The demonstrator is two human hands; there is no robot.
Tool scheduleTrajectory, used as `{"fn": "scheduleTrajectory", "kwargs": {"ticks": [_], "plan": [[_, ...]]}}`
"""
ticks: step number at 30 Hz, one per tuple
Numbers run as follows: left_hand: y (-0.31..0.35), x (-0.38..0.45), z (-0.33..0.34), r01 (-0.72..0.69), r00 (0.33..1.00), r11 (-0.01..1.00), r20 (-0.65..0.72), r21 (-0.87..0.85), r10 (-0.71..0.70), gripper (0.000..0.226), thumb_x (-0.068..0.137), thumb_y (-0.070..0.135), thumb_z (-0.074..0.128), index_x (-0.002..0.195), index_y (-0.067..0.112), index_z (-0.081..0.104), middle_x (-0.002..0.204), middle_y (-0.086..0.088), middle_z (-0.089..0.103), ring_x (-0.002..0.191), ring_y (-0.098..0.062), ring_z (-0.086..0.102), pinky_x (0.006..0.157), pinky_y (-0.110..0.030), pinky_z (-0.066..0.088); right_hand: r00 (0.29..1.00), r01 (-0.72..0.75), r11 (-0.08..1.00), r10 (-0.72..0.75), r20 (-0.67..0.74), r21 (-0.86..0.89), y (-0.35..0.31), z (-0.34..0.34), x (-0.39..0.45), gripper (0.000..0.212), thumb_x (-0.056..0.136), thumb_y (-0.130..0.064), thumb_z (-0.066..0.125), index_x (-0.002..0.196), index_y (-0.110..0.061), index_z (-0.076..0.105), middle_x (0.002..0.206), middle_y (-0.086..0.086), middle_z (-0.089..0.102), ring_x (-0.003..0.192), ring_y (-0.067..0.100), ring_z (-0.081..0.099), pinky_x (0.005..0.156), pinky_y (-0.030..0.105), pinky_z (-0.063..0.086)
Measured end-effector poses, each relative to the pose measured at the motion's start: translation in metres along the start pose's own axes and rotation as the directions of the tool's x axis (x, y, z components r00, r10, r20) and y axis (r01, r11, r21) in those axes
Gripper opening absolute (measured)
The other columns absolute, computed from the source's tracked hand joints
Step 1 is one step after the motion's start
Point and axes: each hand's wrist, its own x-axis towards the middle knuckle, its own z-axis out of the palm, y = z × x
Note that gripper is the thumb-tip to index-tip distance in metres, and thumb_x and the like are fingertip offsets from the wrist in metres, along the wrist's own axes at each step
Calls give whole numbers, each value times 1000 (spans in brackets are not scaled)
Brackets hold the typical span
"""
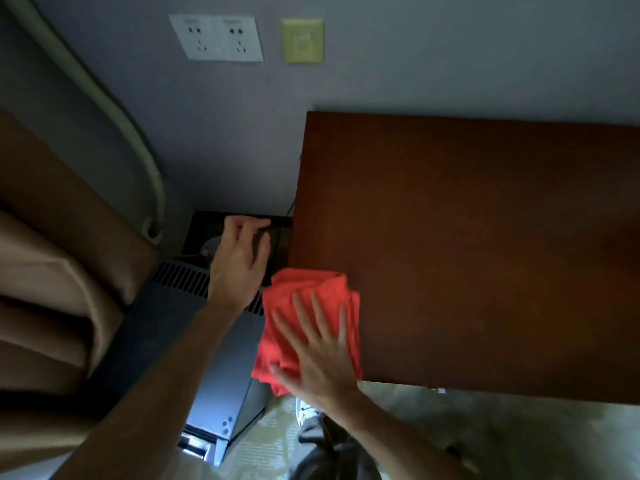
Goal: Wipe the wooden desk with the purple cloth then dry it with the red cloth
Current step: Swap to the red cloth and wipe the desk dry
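Right now my right hand (320, 348) lies flat on the red cloth (304, 327), fingers straight and spread, pressing it onto the near left corner of the wooden table (485, 254). Bunched into loose folds, the cloth sits partly on the tabletop and partly hangs past its left edge. My left hand (239, 261) hovers off the table just left of that edge, fingers loosely curled and holding nothing, above a dark unit with a slotted vent (187, 280) on its top. Against the wall beyond it lies a dark tray-like thing (207, 230); I cannot tell what is in it. Two white wall sockets (216, 38) and a yellowish wall plate (302, 40) are mounted higher up. Brown curtains (52, 271) hang at the left, and below the table's near edge my shoe (306, 408) shows on the floor.
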Motion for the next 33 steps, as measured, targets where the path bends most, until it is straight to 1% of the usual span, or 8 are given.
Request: {"fn": "scheduleTrajectory", "kwargs": {"ticks": [6,10,13,18,22,27,30,33], "plan": [[0,-30,5,20,979,997,201,72,-35,65,94,56,45,133,8,63,123,-13,54,116,-31,60,104,-40,46,969,-150,973,180,-168,173,42,-61,11,65,88,-73,58,141,-36,60,145,-3,61,130,26,60,99,51,48],[-11,-54,25,-7,819,974,560,225,-124,106,74,77,51,158,14,35,163,-10,30,146,-31,41,118,-40,37,946,-316,939,300,126,137,68,-94,28,95,85,-61,76,162,-23,36,161,-2,40,146,25,38,110,49,40],[-5,-59,40,-31,784,968,607,250,-132,103,82,52,76,163,16,22,168,-6,19,150,-30,32,120,-38,32,934,-329,933,299,197,145,57,-81,34,101,86,-53,79,165,-23,25,160,0,37,145,26,37,113,45,39],[10,-44,38,-129,789,845,570,519,-229,90,81,53,78,155,23,37,143,-6,46,133,-29,41,110,-40,36,856,-501,831,436,277,243,56,-73,42,85,84,-41,86,153,-16,42,148,9,48,139,31,43,112,40,40],[29,-30,26,-268,740,790,643,551,-197,63,81,57,75,133,24,59,134,-4,51,131,-26,41,107,-42,28,859,-457,876,391,329,152,57,-97,53,64,83,-43,87,138,-22,61,140,11,48,137,35,38,112,44,43],[52,3,-27,-133,804,979,595,156,14,45,73,28,89,106,11,64,111,-10,62,109,-34,63,87,-37,49,937,-344,882,302,174,322,55,-154,64,52,85,-28,87,129,-14,62,136,15,61,132,34,55,101,39,47],[77,2,-52,-298,882,931,434,212,184,38,79,24,84,99,18,53,108,-8,68,99,-31,67,70,-34,45,967,-177,926,227,-117,333,52,-177,49,30,87,-16,83,94,-18,54,94,1,65,92,28,66,69,35,40],[73,-18,-47,-487,854,837,339,251,395,53,66,16,88,105,13,52,103,-11,64,92,-34,68,67,-39,55,948,-9,965,91,-306,261,54,-164,28,32,78,0,81,90,-15,55,87,0,63,82,27,62,67,37,37]]}}
